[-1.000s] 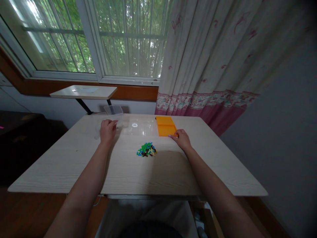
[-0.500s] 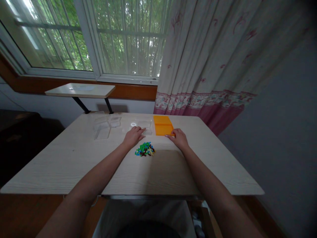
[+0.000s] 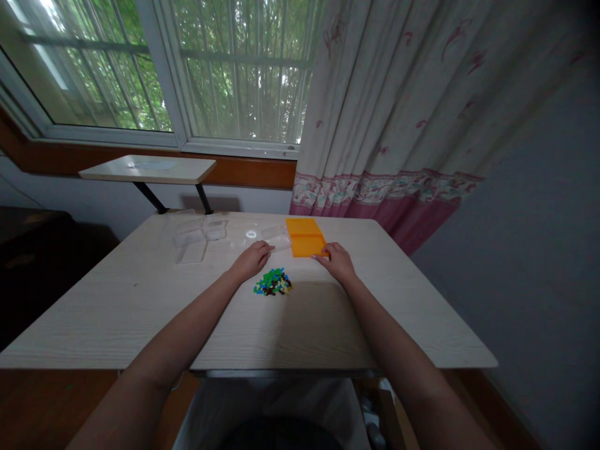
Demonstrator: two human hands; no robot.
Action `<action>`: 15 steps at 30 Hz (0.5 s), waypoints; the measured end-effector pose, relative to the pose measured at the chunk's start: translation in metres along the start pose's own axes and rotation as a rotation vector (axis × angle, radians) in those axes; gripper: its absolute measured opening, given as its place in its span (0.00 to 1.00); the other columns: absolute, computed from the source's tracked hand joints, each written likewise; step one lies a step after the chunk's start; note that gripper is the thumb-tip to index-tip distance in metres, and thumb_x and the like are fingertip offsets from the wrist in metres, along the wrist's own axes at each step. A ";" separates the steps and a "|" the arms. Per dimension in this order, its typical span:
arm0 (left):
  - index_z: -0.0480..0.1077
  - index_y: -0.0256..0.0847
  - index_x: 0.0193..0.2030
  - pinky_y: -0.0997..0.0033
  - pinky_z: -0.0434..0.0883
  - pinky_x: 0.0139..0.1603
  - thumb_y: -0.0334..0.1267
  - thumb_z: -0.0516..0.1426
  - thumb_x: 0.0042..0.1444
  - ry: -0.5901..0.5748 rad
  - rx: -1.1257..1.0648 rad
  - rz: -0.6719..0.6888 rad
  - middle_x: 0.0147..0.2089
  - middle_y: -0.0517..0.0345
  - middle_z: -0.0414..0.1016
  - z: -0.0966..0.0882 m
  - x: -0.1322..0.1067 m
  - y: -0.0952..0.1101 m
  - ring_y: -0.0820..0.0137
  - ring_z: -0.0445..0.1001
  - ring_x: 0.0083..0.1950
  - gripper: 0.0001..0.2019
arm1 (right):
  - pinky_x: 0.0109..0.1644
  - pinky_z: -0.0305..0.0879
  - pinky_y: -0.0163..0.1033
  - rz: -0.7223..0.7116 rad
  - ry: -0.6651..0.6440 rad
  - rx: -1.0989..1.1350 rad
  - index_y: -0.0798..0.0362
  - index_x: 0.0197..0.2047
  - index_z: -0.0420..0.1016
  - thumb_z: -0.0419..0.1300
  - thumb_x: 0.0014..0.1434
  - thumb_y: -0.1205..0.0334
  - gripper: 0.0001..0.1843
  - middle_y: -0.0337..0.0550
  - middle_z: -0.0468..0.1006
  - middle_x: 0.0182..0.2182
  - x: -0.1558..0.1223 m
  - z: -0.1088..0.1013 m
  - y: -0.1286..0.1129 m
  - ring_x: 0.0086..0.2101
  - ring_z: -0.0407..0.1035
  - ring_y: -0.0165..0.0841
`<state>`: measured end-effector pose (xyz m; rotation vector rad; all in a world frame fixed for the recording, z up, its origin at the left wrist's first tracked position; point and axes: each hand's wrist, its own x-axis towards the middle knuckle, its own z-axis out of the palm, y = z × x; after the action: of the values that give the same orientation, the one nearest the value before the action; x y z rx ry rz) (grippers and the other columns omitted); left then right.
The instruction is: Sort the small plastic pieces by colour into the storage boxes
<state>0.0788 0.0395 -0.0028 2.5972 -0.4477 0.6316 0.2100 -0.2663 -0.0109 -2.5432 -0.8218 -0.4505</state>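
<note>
My left hand [image 3: 253, 257] rests on the pale wooden table [image 3: 140, 306], fingers stretched toward the near edge of a clear plastic tray [image 3: 277, 240]; it holds nothing. My right hand [image 3: 336, 261] pinches the near right corner of an orange tray [image 3: 304, 235] that lies flat on the table. Between the two hands, a little nearer to me, sits a small pile of tiny green, blue, brown and yellow pieces [image 3: 272, 282].
More clear plastic containers [image 3: 193, 239] lie at the table's far left. Behind the table are a small white shelf [image 3: 145, 169], a window and a flowered curtain [image 3: 398, 125]. A grey wall stands to the right.
My left hand has left the clear containers at the far left and come right to the clear tray above the pile. The orange tray has shifted slightly left under my right hand.
</note>
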 end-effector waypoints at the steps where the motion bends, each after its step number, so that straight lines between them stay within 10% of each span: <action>1: 0.71 0.37 0.56 0.61 0.70 0.57 0.34 0.48 0.64 -0.004 -0.017 0.008 0.48 0.46 0.71 -0.001 0.000 0.002 0.63 0.71 0.51 0.17 | 0.50 0.63 0.45 -0.005 -0.005 0.001 0.51 0.37 0.72 0.57 0.60 0.40 0.21 0.49 0.74 0.41 0.000 -0.001 0.000 0.43 0.68 0.41; 15: 0.72 0.40 0.51 0.60 0.71 0.56 0.30 0.49 0.61 0.027 -0.030 -0.032 0.48 0.48 0.71 -0.004 -0.003 0.004 0.63 0.71 0.52 0.15 | 0.54 0.65 0.46 0.002 0.025 0.084 0.52 0.36 0.74 0.60 0.58 0.44 0.18 0.51 0.71 0.46 -0.002 -0.001 0.002 0.46 0.68 0.42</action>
<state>0.0732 0.0389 0.0001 2.5591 -0.4032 0.6431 0.2096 -0.2690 -0.0112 -2.4559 -0.8118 -0.4371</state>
